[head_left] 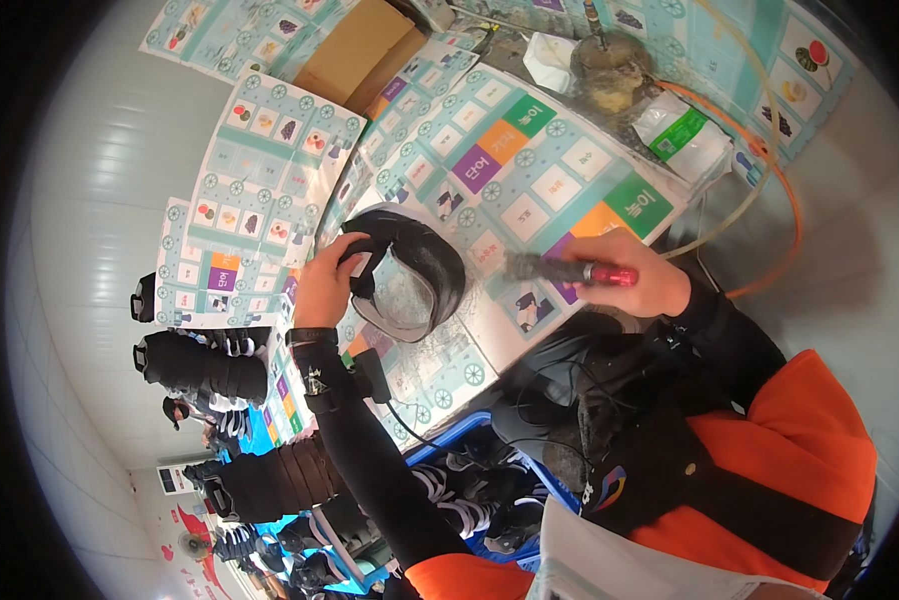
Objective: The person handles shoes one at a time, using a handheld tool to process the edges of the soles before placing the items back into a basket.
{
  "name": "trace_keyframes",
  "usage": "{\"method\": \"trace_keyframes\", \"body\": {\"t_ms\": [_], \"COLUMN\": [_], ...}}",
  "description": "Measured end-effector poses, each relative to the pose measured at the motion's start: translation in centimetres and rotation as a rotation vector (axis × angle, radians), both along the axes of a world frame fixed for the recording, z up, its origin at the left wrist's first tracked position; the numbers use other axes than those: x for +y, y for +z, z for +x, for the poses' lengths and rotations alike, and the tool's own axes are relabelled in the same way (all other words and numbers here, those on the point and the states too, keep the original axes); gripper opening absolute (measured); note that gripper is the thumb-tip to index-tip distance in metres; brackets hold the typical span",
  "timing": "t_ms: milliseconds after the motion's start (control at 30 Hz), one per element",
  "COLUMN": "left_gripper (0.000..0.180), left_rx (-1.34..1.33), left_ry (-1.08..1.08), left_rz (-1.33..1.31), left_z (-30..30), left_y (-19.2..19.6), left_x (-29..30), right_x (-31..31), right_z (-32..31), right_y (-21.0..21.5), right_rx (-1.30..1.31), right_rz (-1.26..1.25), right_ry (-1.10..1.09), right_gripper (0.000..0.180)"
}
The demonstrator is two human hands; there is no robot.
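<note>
My left hand (326, 285) is closed on one end of a black, ring-like curved piece (441, 262) with a pale inner edge. It looks like a shoe upper, though its exact kind is not certain. The piece stands on its edge over the printed table cover (529, 215). In my right hand (637, 278) is a brush (609, 274) with a red handle and a dark, blurred head. The brush head points left toward the black piece, with a gap between them.
A stained, glue-crusted pot (611, 72) stands at the far right beside a white packet with a green label (681, 136). An orange hose (795, 220) curves past the table's right side. Below lies a blue crate (559, 478) of shoe parts; black stacks (284, 475) stand at left.
</note>
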State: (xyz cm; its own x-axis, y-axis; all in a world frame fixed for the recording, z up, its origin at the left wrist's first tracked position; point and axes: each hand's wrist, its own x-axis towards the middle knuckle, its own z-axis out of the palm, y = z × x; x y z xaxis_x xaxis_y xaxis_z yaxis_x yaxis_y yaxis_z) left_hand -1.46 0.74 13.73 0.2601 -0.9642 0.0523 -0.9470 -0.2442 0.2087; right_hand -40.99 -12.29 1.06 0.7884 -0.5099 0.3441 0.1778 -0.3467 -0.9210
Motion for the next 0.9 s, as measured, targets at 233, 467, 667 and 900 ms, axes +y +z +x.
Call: {"method": "trace_keyframes", "body": {"t_ms": [233,467,667,900], "left_gripper": [0.029,0.030,0.030,0.028], "left_rx": [0.043,0.099,0.039,-0.154], "left_ry": [-0.046,-0.068,-0.053,0.164], "left_rz": [-0.010,-0.049,-0.076,-0.215], "left_z": [-0.5,-0.6,-1.4,-5.4], "left_y": [-0.8,-1.2,-1.2,3.0], "left_x": [-0.1,0.5,0.3,7.9], "right_x": [0.3,1.2,0.7,0.3], "right_z": [0.9,0.5,-0.5,2.5], "right_y": [-0.9,-1.4,-2.0,-0.9], "right_rx": [0.024,-0.084,0.131,0.096], "right_rz": [0.028,0.019,-0.001,0.105], "right_ry": [0.078,-0.070,0.070,0.031], "right_gripper": [0.025,0.024,0.024,0.032]}}
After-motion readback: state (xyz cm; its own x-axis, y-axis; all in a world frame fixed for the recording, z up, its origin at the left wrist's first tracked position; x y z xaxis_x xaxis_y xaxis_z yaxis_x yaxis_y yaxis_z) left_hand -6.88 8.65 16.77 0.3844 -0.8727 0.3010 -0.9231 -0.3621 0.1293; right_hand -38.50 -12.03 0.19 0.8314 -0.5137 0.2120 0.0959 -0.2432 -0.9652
